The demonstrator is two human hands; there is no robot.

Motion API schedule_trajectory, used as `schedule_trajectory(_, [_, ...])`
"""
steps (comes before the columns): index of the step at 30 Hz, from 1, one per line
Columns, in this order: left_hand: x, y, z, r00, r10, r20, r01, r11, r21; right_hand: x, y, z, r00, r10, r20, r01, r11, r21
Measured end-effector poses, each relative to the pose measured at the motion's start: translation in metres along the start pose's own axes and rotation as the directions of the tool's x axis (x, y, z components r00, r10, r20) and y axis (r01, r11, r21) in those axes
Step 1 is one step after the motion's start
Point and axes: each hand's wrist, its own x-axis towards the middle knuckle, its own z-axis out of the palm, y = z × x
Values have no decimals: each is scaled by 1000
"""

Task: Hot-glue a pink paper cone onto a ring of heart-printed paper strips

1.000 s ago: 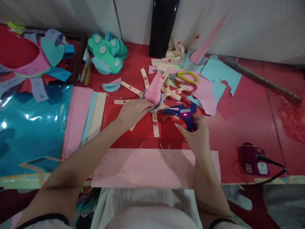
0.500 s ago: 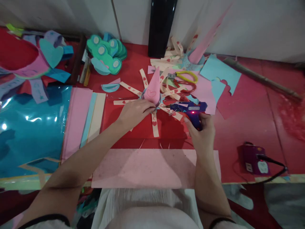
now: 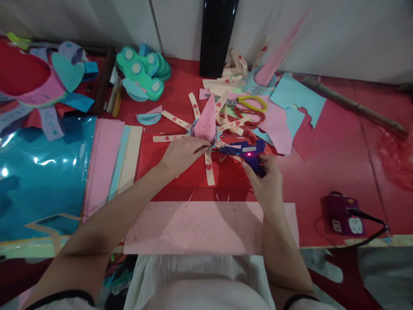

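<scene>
A pink paper cone [image 3: 206,122] with a drawn heart stands upright in a small blue paper ring. Cream paper strips [image 3: 177,120] with red hearts and letters spread out around its base. My left hand [image 3: 183,151] pinches the lower edge of the cone and ring at the near side. My right hand [image 3: 266,176] is wrapped round the handle of a blue glue gun [image 3: 249,151] with a red light lit. The gun's nozzle points left and is at the base of the cone, close to my left fingertips.
Yellow-handled scissors [image 3: 253,103] and red-handled ones [image 3: 254,116] lie behind the gun. A second cone [image 3: 274,64] stands at the back. Green paper shapes [image 3: 142,71] and a paper crown [image 3: 38,90] are at left, a purple power adapter [image 3: 345,215] at right.
My right hand and the glue gun have moved left, bringing the nozzle to the cone's base. My left hand keeps its pinch there.
</scene>
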Motion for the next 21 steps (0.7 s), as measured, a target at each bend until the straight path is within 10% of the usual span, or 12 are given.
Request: schedule_trajectory(21, [1, 0, -2, 997, -43, 65, 44, 999, -9, -15, -16, 11, 921, -378, -90, 336, 890, -308])
